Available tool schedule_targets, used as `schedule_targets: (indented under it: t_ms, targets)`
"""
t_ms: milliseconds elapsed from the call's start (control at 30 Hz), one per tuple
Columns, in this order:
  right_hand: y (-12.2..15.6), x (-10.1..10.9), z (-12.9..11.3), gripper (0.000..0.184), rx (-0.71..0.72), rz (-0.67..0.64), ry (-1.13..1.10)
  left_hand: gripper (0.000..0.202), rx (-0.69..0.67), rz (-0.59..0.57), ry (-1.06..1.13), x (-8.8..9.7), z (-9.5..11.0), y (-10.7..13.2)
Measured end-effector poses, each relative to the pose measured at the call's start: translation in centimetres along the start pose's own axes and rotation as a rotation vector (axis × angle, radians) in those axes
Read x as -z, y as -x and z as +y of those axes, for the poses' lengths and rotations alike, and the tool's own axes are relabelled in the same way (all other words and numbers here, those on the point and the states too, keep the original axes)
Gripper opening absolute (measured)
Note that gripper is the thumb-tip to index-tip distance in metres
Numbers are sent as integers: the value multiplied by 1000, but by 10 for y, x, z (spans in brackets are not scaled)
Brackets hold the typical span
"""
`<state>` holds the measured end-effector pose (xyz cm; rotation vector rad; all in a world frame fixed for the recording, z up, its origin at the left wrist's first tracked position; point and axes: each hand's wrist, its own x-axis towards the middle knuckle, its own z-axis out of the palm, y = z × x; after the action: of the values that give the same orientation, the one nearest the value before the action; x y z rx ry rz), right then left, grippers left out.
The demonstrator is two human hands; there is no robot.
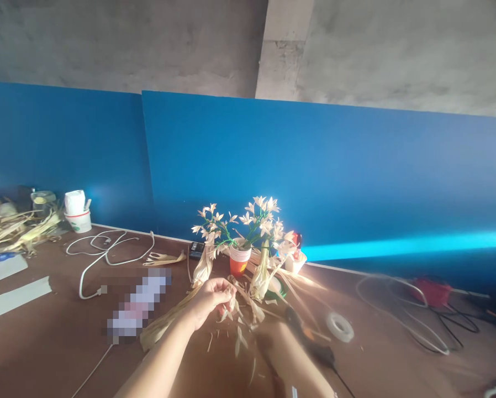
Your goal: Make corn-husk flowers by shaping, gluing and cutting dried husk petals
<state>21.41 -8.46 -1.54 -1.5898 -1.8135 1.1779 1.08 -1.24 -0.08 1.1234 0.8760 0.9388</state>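
Observation:
My left hand (pixel 209 301) reaches out over the brown table (pixel 57 342), its fingers curled round small pale husk pieces (pixel 230 309). Just beyond it stands a red paper cup (pixel 239 261) holding green stems with pale husk flowers (pixel 259 216). Bundles of dried husk (pixel 202 268) lean beside the cup, and loose strips (pixel 165 326) lie under my wrist. My right forearm (pixel 297 362) comes in from the bottom edge. Its hand lies in shadow near the husk scraps, so I cannot see the fingers.
A black glue gun (pixel 314 345) and a tape roll (pixel 339 326) lie to the right. White cables (pixel 107 249) loop at the left, more cables (pixel 401 315) and a red object (pixel 432 290) at the right. A white cup (pixel 78 218) and a husk pile (pixel 16 226) sit far left. Blue panels (pixel 314 177) back the table.

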Motion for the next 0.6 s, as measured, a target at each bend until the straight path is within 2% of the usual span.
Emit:
schedule_targets:
  t_ms: [200,400,600]
  targets:
    - [-1,2,1,14,18,18,52,15,9,-25,9,1,-2,-1]
    - [-2,4,1,14,41,25,78,34,-6,13,-11,-1,-5,-2]
    - [0,5,-1,14,64,22,65,44,-53,61,-3,-6,-7,-4]
